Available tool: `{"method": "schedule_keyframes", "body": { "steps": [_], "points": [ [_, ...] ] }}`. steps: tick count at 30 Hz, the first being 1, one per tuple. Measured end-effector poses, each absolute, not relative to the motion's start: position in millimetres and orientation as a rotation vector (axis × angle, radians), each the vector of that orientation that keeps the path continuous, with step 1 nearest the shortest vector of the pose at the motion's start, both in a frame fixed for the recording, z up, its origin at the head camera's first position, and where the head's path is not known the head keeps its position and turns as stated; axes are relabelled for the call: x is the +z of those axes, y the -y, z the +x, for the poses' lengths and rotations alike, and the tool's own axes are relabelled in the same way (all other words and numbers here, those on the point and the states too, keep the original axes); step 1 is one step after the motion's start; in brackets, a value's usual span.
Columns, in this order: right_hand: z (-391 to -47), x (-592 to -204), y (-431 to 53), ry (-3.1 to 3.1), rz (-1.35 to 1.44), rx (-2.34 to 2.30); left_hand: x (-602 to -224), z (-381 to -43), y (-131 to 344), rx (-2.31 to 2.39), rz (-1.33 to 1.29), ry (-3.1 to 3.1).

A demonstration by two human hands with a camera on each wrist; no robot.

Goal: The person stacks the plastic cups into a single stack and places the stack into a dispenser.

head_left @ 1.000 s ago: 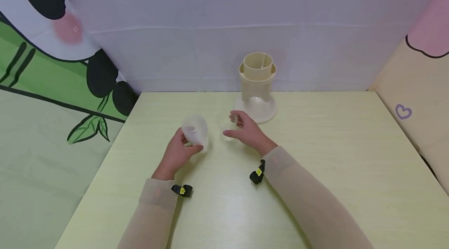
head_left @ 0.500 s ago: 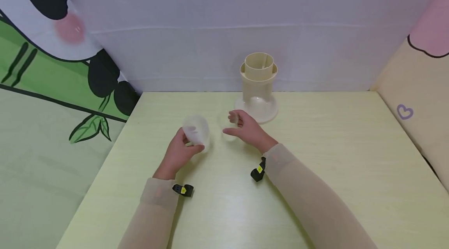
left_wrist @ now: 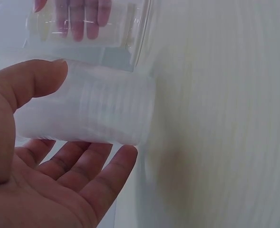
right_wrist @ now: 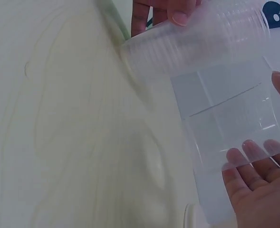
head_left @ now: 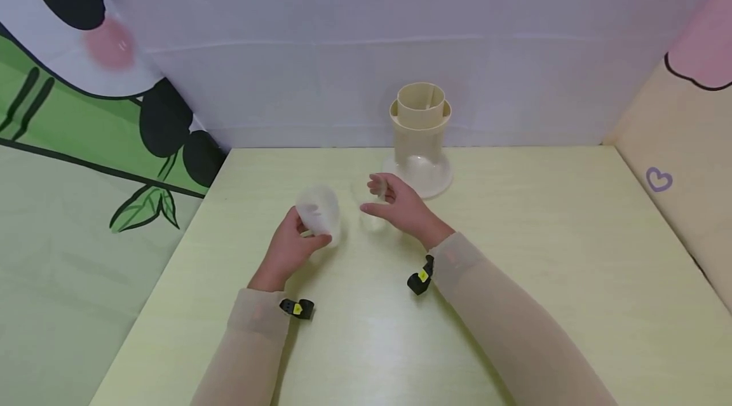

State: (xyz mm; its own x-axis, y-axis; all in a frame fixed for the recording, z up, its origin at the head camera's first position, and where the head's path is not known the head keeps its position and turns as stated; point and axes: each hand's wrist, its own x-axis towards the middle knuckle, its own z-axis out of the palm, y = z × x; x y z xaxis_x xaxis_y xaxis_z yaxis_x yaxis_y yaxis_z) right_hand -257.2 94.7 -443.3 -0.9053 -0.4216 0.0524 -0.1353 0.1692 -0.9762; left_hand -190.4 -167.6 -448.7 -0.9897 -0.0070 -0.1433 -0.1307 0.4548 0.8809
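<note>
My left hand holds a stack of translucent plastic cups. In the left wrist view the thumb lies over the cup stack and the fingers bend beneath it. To the right, my right hand grips a clear plastic cylinder, its fingertips showing through the wall in the right wrist view. Stack and cylinder are side by side above the table, apart from each other in the head view. The cylinder is so transparent that its outline is faint from above.
A cream-coloured tubular holder stands at the back of the table, behind my right hand. Its white round base rests on the pale wood-grain table. A plain cloth backdrop rises behind the table's far edge.
Hardly anything differs. My right hand and the clear cylinder have shifted a touch left and away from me; my left hand keeps its hold on the cups.
</note>
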Motion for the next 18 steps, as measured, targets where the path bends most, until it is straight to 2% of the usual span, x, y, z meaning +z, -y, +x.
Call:
{"method": "schedule_keyframes", "body": {
  "steps": [18],
  "points": [
    [-244, -412, -89, -2.25, -0.691, -1.847, -448, -191, 169, 1.552, -0.143, -2.576]
  ]
}}
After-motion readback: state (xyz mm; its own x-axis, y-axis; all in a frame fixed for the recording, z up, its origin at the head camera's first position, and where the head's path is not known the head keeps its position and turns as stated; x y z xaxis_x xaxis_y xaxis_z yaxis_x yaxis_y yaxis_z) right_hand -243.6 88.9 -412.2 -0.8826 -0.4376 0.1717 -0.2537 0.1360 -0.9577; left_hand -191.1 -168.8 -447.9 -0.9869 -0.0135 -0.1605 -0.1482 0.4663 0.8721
